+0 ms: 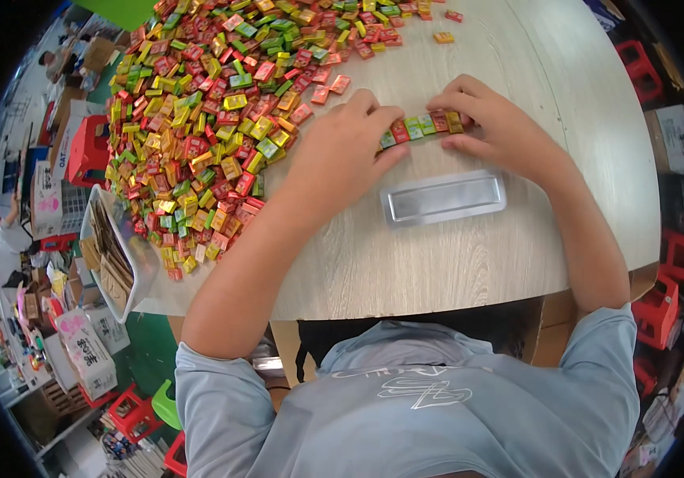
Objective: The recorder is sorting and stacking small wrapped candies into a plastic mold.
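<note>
A short row of small wrapped candies (414, 128), red, green and yellow-orange, lies edge to edge on the table between my two hands. My left hand (346, 151) is closed round the row's left end with thumb and fingers, partly hiding it. At the right end, my right hand (501, 131) pinches the row, its thumb on the near side and fingers on the far side. Just nearer to me rests a shallow clear plastic tray (401, 218), long and rectangular, with nothing inside it.
A large heap of similar candies (198, 135) covers the table's left and far left. A white bin (149, 267) with brown cardboard pieces stands at the left table edge. A loose yellow candy (444, 37) lies far off. Red stools (656, 311) stand beyond the pale wooden table (437, 275).
</note>
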Available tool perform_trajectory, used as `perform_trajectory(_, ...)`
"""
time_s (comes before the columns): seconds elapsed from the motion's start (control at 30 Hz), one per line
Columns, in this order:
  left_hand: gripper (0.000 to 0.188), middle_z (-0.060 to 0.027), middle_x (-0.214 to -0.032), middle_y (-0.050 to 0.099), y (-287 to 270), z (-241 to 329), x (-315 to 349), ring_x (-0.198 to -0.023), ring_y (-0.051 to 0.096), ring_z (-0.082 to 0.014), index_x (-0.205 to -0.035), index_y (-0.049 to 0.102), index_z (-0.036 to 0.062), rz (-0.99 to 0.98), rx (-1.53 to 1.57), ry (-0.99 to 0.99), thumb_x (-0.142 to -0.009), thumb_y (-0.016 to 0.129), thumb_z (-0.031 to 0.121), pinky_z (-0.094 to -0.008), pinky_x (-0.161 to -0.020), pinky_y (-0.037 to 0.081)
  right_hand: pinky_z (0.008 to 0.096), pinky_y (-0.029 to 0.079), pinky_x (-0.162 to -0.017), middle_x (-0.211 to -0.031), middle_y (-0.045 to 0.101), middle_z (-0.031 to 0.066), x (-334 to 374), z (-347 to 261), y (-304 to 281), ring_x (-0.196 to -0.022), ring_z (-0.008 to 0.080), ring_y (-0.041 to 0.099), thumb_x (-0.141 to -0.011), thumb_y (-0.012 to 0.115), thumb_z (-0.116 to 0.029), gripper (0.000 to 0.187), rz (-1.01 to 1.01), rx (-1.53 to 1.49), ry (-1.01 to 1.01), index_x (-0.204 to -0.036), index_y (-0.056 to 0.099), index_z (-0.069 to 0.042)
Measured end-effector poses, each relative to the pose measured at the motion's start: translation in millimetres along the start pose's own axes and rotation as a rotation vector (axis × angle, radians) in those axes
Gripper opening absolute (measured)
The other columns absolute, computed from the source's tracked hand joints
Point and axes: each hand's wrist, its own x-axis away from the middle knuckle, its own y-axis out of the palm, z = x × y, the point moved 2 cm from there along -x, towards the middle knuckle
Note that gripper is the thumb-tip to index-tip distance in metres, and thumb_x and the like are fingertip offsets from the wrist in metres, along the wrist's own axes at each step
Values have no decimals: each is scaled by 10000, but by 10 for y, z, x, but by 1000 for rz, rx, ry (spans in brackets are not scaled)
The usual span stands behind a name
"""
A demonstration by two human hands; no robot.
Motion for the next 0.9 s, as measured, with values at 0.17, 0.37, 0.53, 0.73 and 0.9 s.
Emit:
perform_trajectory(0.17, 326, -96, -1068, 631, 36, 23, 18, -939, 673, -310, -1188, 733, 113, 68, -19, 0, -918, 789, 288, -434, -796, 551, 333, 541, -853, -1172, 636, 73, -54, 3, 47, -924, 229, 635, -906, 772, -58, 332, 14, 44, -48, -1225, 678, -46)
perform_trajectory(0.37, 276, -100, -1001, 635, 51, 28, -14, -889, 698, -301, -1105, 749, 102, 93, -47, 53, -879, 807, 249, -422, -756, 583, 346, 540, -846, -1137, 642, 81, -53, 74, 67, -935, 237, 650, -913, 777, -91, 303, 33, 24, -103, -1197, 686, -33)
perform_trajectory(0.53, 301, -90, -992, 640, 57, 34, -15, -845, 701, -302, -1096, 764, 114, 97, -36, -16, -851, 812, 282, -423, -722, 574, 355, 535, -848, -1105, 638, 91, -74, 51, 168, -945, 261, 645, -924, 775, -134, 305, 140, 140, -154, -1198, 702, -22)
perform_trajectory(0.73, 321, -83, -974, 639, 11, 51, -14, -806, 688, -296, -1108, 775, 131, 148, -45, 20, -834, 822, 291, -423, -717, 563, 370, 530, -855, -1099, 636, 95, -59, 15, 118, -970, 275, 648, -922, 774, -164, 314, 82, 142, -134, -1204, 717, -39)
perform_trajectory(0.9, 318, -77, -959, 648, -240, 310, 61, -811, 686, -293, -1107, 776, 126, 151, -50, 70, -819, 839, 246, -414, -725, 558, 378, 531, -787, -1028, 631, 96, 137, -258, -57, -895, 281, 653, -895, 794, -187, 305, 143, 238, -252, -1152, 720, -39)
